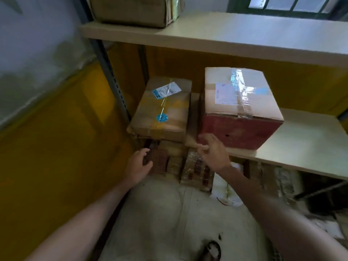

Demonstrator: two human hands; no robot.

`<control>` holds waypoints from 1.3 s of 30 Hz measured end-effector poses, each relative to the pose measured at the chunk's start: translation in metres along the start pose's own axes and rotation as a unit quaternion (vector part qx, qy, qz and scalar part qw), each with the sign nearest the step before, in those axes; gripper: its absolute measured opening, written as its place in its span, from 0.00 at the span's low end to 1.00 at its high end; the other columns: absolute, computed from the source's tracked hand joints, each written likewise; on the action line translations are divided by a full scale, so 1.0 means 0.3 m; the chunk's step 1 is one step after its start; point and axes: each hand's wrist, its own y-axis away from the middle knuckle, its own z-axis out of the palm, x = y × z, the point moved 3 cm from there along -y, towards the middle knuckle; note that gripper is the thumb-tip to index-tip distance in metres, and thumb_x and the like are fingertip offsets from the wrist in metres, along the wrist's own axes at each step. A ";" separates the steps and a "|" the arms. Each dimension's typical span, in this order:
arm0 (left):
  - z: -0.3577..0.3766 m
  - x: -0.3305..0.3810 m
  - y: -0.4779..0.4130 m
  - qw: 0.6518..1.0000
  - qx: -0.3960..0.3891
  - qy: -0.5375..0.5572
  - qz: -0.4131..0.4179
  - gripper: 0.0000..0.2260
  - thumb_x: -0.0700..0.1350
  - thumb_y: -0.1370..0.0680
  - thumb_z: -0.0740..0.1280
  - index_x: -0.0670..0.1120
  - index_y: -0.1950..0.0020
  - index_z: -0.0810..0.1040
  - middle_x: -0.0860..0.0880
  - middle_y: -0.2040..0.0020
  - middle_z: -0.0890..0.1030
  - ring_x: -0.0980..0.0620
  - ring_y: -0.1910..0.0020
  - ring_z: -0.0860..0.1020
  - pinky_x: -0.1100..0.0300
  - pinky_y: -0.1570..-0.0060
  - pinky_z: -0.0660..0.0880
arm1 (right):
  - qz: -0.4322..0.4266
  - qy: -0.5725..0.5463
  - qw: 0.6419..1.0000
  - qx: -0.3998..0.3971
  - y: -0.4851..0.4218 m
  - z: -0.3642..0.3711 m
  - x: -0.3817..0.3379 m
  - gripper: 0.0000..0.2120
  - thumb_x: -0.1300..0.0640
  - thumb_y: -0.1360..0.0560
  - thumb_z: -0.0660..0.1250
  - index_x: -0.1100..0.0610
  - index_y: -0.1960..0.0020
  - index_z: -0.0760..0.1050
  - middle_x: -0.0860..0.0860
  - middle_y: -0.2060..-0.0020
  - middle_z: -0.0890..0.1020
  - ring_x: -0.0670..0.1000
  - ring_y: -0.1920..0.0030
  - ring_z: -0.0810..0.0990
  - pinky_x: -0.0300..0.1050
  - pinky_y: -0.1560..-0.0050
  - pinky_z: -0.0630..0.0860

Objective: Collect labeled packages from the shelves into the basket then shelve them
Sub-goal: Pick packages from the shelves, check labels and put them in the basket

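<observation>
Yellow-painted wall fills the left of the frame, with a paler wall section at upper left, behind a metal shelving unit with pale boards. On the middle shelf, at centre frame, two labeled packages sit side by side but apart. The flat brown package, left of centre, carries a white-and-blue label and a round blue sticker on its top, crossed by clear tape; it lies at the shelf's left end against the grey upright post. The taller box, right of centre, has a pale taped top with a white label and a red front face. A flat piece of cardboard lies in the gap between the two and passes under the box. On the upper shelf, at top left of the unit, a third brown carton is partly cut off by the frame edge.

Both arms reach in from the bottom of the frame. The left hand is empty, fingers loosely curled, below the front edge of the flat brown package and in front of stacked brown bundles stored under the shelf. The right hand is also empty, fingers spread, at the lower left corner of the red-fronted box; actual contact with the box cannot be confirmed. Pale floor occupies the lower centre. No basket is in view
</observation>
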 end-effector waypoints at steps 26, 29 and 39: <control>0.985 -1.242 -0.620 0.995 0.053 0.085 -0.017 0.18 0.48 0.27 0.70 0.48 0.39 0.74 0.44 0.42 0.76 0.45 0.44 0.74 0.57 0.49 0.71 | -0.059 0.237 0.947 -0.208 -0.368 1.804 0.794 0.38 0.44 0.28 0.67 0.53 0.25 0.52 0.56 0.25 0.55 0.58 0.27 0.58 0.59 0.30 0.58; 1.087 -1.314 -0.697 0.995 0.059 0.084 0.016 0.17 0.47 0.27 0.70 0.49 0.39 0.74 0.46 0.42 0.74 0.47 0.43 0.73 0.56 0.48 0.72 | -0.071 0.287 0.931 -0.213 -0.404 1.977 0.865 0.44 0.43 0.27 0.65 0.53 0.24 0.40 0.57 0.24 0.42 0.60 0.24 0.42 0.65 0.29 0.43; 1.202 -1.443 -0.665 0.990 0.075 0.063 0.098 0.34 0.41 0.33 0.75 0.48 0.30 0.64 0.48 0.32 0.69 0.50 0.33 0.66 0.62 0.40 0.63 | -0.174 0.267 0.933 -0.166 -0.374 1.978 0.859 0.34 0.57 0.24 0.62 0.56 0.24 0.49 0.56 0.24 0.55 0.57 0.26 0.55 0.50 0.27 0.54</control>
